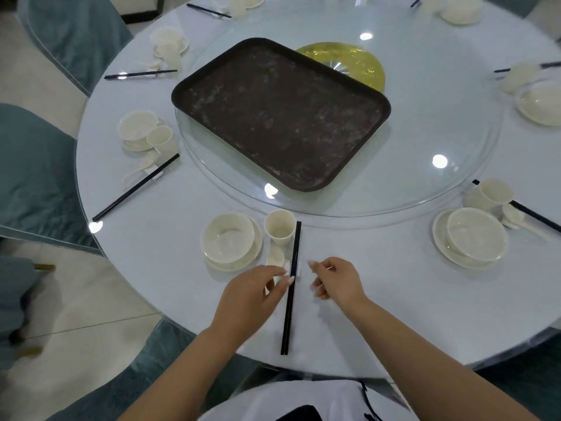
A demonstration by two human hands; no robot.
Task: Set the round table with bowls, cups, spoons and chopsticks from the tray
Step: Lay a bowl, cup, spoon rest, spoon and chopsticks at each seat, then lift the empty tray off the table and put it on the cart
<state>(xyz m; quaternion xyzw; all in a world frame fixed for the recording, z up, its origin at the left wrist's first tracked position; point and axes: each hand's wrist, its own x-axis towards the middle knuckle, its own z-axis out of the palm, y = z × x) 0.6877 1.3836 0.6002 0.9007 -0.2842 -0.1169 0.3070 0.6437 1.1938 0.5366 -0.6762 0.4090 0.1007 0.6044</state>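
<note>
Here, a pair of long black chopsticks [292, 284] is laid side by side on the pale round worktop [379, 299], propped across a small white rest [297, 267] and pointing toward the centre. Just left of them a cream cup [280, 226] is stood upright, with a cream spoon [275, 257] below it and a cream bowl [228, 237] set on a cream plate [256, 252] further left. The left hand [253, 288] is held beside the chopsticks, its fingertips at or very near them; its grip is loosely curled and whether the sticks are touched cannot be told. The right hand [335, 279] is held just right of them, fingers loosely curled, nothing held. Beyond, a dark brown rectangular tray [280, 112] is placed on the clear glass turntable [440, 141], over a yellow centre disc [358, 60]. Similar cream settings are seen around the rim, and teal-covered chairs [33, 177] are stood at the left.
</note>
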